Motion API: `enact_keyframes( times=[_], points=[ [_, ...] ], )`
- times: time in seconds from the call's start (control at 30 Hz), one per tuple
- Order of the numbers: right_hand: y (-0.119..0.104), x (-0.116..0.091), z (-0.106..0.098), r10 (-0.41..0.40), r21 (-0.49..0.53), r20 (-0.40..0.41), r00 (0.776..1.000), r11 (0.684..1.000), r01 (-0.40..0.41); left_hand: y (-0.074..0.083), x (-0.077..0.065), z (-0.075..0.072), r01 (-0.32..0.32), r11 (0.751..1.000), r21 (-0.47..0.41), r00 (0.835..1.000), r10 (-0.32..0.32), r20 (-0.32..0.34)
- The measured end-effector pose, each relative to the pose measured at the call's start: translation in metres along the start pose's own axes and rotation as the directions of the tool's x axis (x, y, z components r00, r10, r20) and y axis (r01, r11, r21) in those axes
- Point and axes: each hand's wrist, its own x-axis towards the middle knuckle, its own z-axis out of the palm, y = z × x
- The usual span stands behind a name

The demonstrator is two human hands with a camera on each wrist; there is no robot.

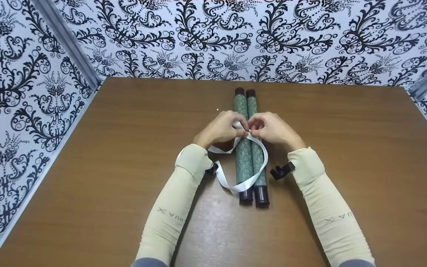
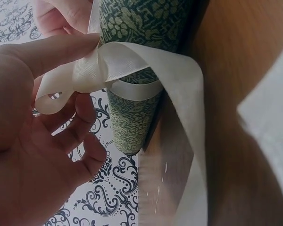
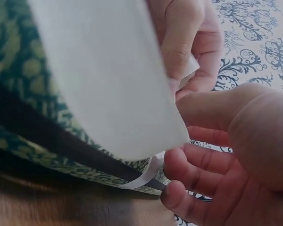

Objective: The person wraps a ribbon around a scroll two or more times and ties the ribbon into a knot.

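Observation:
A scroll (image 1: pixel 244 159) in green patterned cloth, rolled from both sides into two parallel rolls with dark brown end knobs, lies lengthwise on the table. White ribbon (image 2: pixel 184 80) wraps around it, and a long end curves over the near half in the head view. Above the middle of the scroll, my left hand (image 1: pixel 221 128) pinches a folded loop of the ribbon between thumb and fingers. Close beside it, my right hand (image 1: pixel 273 129) pinches the ribbon at the crossing, thumb and forefinger together. In the right wrist view, a broad ribbon stretch partly hides those fingertips.
The brown wooden table (image 1: pixel 124 122) extends to both sides of the scroll. Black-and-white patterned wall covering (image 1: pixel 213 40) stands behind it and at the left. Dark straps hang at both wrists, below light sleeves (image 1: pixel 176 200).

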Motion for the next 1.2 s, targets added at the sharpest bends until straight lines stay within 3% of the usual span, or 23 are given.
enact_keyframes(
  times=[0.27, 0.47, 0.67, 0.9, 1.2],
  points=[
    [0.002, 0.0, 0.002, -0.019, -0.005, -0.069, 0.997, 1.0, 0.019, 0.001, 0.001, 0.002, -0.017, 1.0, -0.008, 0.999, 0.017, -0.031],
    [0.003, 0.0, 0.0, -0.012, -0.027, -0.11, 0.994, 1.0, 0.009, 0.001, 0.002, 0.005, -0.049, 0.997, 0.063, 0.996, 0.053, -0.066],
    [-0.001, -0.003, -0.004, 0.008, -0.021, -0.075, 0.997, 1.0, -0.009, 0.003, 0.003, 0.007, -0.076, 0.988, 0.131, 0.99, 0.091, -0.107],
    [-0.003, -0.005, -0.008, -0.022, 0.004, -0.074, 0.997, 1.0, 0.022, 0.008, 0.003, 0.011, -0.034, 0.987, 0.156, 0.988, 0.057, -0.147],
    [-0.002, -0.008, -0.013, -0.082, 0.057, 0.002, 0.997, 0.995, 0.082, 0.01, 0.004, 0.013, -0.024, 0.972, 0.235, 0.992, 0.053, -0.118]
  ],
)
